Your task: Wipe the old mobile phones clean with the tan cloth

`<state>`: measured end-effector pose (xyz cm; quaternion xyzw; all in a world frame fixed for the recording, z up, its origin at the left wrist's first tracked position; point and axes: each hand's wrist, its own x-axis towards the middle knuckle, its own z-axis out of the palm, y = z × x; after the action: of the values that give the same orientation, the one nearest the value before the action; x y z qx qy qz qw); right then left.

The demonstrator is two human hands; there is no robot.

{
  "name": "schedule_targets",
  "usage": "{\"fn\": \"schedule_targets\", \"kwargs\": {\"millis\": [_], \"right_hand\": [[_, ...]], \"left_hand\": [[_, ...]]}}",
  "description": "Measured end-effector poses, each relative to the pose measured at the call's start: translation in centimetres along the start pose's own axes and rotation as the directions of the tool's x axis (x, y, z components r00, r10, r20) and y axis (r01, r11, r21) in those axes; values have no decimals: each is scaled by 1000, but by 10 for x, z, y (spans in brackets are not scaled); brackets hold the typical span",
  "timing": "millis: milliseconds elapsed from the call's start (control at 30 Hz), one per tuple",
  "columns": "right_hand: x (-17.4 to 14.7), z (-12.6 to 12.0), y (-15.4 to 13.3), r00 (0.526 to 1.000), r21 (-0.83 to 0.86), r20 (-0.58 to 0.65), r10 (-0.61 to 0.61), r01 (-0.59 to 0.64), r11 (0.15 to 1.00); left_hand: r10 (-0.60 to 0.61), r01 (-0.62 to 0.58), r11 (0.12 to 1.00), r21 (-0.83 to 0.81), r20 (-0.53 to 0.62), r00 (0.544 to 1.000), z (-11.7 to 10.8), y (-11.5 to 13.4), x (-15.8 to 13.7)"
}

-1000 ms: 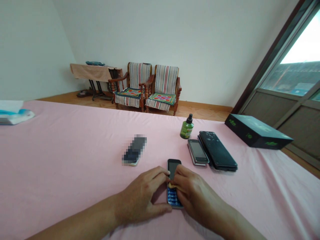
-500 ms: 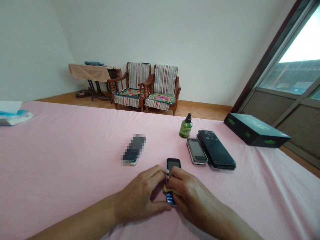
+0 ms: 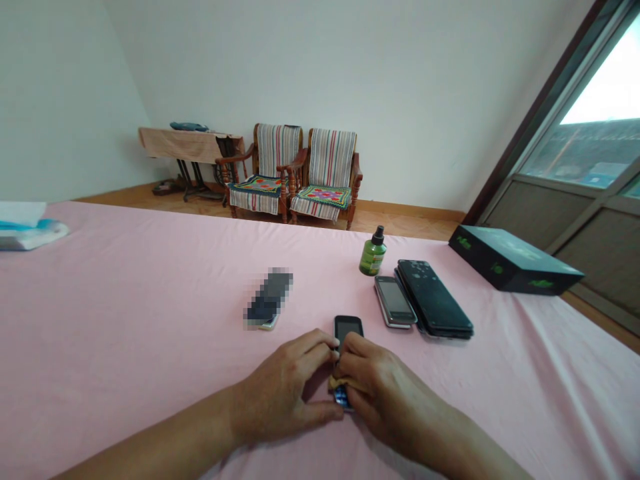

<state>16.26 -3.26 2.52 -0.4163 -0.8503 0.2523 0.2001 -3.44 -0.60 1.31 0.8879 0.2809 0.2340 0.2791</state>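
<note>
A dark keypad mobile phone [image 3: 349, 326] lies flat on the pink cloth, its screen end pointing away from me. My left hand [image 3: 286, 390] braces it from the left, fingertips against the upper side edge and thumb at the lower end. My right hand [image 3: 376, 377] is closed around a small yellowish cloth [image 3: 345, 383], pressed onto the phone just above its blue-lit keys. Much of the phone's middle is hidden beneath the right fingers.
Right of the hands lie a silver-edged phone [image 3: 395, 303] and a stack of black devices [image 3: 434, 299]. Behind them stand a green spray bottle [image 3: 373, 253] and a black box [image 3: 515, 260]. A blurred-out phone [image 3: 270, 298] is left of centre; a white-and-blue packet [image 3: 30, 233] sits far left.
My right hand and the yellowish cloth have shifted very slightly on the phone. The left hand stays in place, and the whole view has moved a touch.
</note>
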Motion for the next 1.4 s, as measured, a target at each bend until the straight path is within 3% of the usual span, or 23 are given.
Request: {"fn": "schedule_targets", "kwargs": {"millis": [233, 1400], "right_hand": [[-2, -9, 14, 989, -49, -113, 94, -100, 994], [-1, -13, 6, 997, -4, 48, 59, -58, 998]], "left_hand": [[-24, 24, 1000, 16, 1, 1000, 0, 0, 0], [-25, 25, 1000, 16, 4, 1000, 0, 0, -1]]}}
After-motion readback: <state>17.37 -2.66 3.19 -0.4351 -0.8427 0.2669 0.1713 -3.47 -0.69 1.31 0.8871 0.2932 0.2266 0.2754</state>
